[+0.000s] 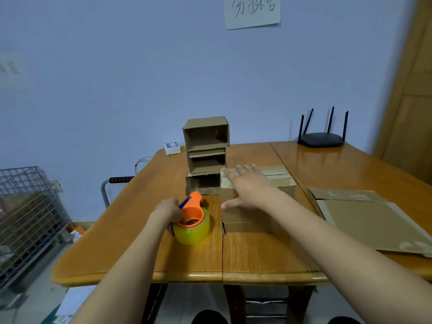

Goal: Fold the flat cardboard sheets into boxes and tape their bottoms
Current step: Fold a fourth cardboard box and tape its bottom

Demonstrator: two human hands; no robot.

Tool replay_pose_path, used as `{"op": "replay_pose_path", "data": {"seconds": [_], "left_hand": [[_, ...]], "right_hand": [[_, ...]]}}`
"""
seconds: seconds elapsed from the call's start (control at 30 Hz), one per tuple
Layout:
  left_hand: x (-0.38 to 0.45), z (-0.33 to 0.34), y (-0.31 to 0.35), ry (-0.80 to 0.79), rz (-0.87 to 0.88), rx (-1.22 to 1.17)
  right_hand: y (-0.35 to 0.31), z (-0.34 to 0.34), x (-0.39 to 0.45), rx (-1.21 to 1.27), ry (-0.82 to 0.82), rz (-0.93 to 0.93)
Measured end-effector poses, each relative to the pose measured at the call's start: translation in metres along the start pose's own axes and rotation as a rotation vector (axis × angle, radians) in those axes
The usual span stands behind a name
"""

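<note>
A: Head view first. What sits on the wooden table (pixel 140 242)?

B: A folded cardboard box (pixel 254 206) lies near the middle of the table, its taped side up. The right hand (pixel 247 188) lies flat on top of that box, fingers straight and spread, thumb hanging over the box's near left edge.

A: And the other hand?

B: The left hand (pixel 169 210) is just left of the box, fingers curled round the orange tape dispenser (pixel 192 211). The roll of yellowish tape (pixel 192 230) in the dispenser rests on the table, close beside the box's front left corner. A blue part of the dispenser sticks out by the knuckles.

A: Any other boxes?

B: Behind the box, touching its far left corner, stands a stack of three boxes (pixel 205 155), their open sides facing the camera. The top one is the widest.

A: The flat sheets?

B: A pile of flat cardboard sheets (pixel 367 218) lies to the right of the box, apart from it, reaching the table's right edge.

A: Anything beyond?

B: A black router (pixel 321 139) with four antennas stands far right behind the box. A small white device (pixel 172 148) sits left of the stack. A wire basket (pixel 25 206) stands on the floor, well left of the table. A paper note (pixel 252 11) hangs on the wall.
</note>
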State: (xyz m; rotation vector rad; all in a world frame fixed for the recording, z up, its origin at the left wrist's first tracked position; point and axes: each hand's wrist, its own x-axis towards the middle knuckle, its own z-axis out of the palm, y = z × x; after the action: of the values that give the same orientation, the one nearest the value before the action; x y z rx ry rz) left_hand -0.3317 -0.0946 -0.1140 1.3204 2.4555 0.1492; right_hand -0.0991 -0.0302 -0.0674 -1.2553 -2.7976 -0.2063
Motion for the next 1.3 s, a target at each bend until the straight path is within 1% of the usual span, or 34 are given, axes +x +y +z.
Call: {"op": "replay_pose_path", "data": {"seconds": [0.07, 0.13, 0.17, 0.2, 0.23, 0.27, 0.3, 0.33, 0.37, 0.4, 0.43, 0.5, 0.57, 0.63, 0.7, 0.83, 0.93, 1.0, 1.07, 1.13, 1.17, 1.23, 1.3], "left_hand": [[-0.002, -0.001, 0.001, -0.016, -0.029, -0.027], [-0.006, -0.008, 0.008, -0.02, -0.025, 0.045], [-0.01, -0.014, 0.016, 0.022, 0.003, 0.104], [-0.012, -0.018, 0.024, 0.102, 0.055, 0.126], [-0.015, -0.02, 0.036, 0.196, 0.135, 0.068], [-0.02, -0.02, 0.049, 0.259, 0.224, -0.088], [-0.03, -0.019, 0.063, 0.258, 0.301, -0.3], [-0.043, -0.017, 0.077, 0.186, 0.364, -0.52], [-0.055, -0.012, 0.09, 0.079, 0.417, -0.72], [-0.063, -0.005, 0.101, -0.009, 0.436, -0.88], [-0.068, 0.002, 0.109, -0.065, 0.419, -1.009], [-0.072, 0.012, 0.114, -0.097, 0.328, -1.227], [-0.073, 0.02, 0.114, -0.124, 0.312, -1.356], [-0.069, 0.027, 0.11, -0.12, 0.351, -1.367], [-0.063, 0.031, 0.106, -0.127, 0.405, -1.328], [-0.053, 0.033, 0.094, -0.214, 0.528, -1.125], [-0.051, 0.034, 0.082, -0.27, 0.583, -1.038], [-0.047, 0.034, 0.075, -0.305, 0.586, -1.003], [-0.045, 0.034, 0.073, -0.277, 0.596, -0.903], [-0.045, 0.037, 0.076, -0.176, 0.612, -0.82], [-0.044, 0.039, 0.078, -0.13, 0.608, -0.816], [-0.043, 0.04, 0.081, -0.097, 0.595, -0.856], [-0.039, 0.041, 0.082, -0.074, 0.586, -0.908]], "right_hand": [[0.0, 0.001, 0.0, 0.011, 0.004, 0.002], [0.0, 0.002, 0.001, 0.017, 0.011, 0.006], [0.001, 0.003, 0.001, 0.018, 0.016, 0.009], [0.0, 0.003, 0.002, 0.019, 0.019, 0.013], [0.001, 0.003, 0.002, 0.022, 0.018, 0.015], [0.001, 0.003, 0.002, 0.026, 0.014, 0.018], [0.001, 0.002, 0.002, 0.03, 0.01, 0.02], [0.001, 0.002, 0.003, 0.035, 0.007, 0.022], [0.001, 0.002, 0.003, 0.043, 0.005, 0.024], [0.001, 0.002, 0.004, 0.055, 0.004, 0.026], [0.001, 0.002, 0.004, 0.066, 0.005, 0.027], [0.001, 0.002, 0.004, 0.073, 0.005, 0.025], [0.0, 0.002, 0.005, 0.073, 0.0, 0.027], [0.0, 0.002, 0.005, 0.077, -0.001, 0.033], [0.0, 0.002, 0.004, 0.081, -0.005, 0.029], [0.004, -0.005, 0.004, 0.157, -0.046, 0.005], [0.013, -0.02, 0.005, 0.364, -0.113, -0.022], [0.02, -0.03, 0.002, 0.595, -0.114, 0.002], [0.026, -0.036, -0.003, 0.874, -0.024, 0.066], [0.033, -0.038, -0.009, 1.053, 0.139, 0.141], [0.038, -0.038, -0.012, 1.085, 0.228, 0.186], [0.054, -0.034, -0.017, 1.095, 0.376, 0.25], [0.072, -0.031, -0.026, 1.119, 0.478, 0.304]]}}
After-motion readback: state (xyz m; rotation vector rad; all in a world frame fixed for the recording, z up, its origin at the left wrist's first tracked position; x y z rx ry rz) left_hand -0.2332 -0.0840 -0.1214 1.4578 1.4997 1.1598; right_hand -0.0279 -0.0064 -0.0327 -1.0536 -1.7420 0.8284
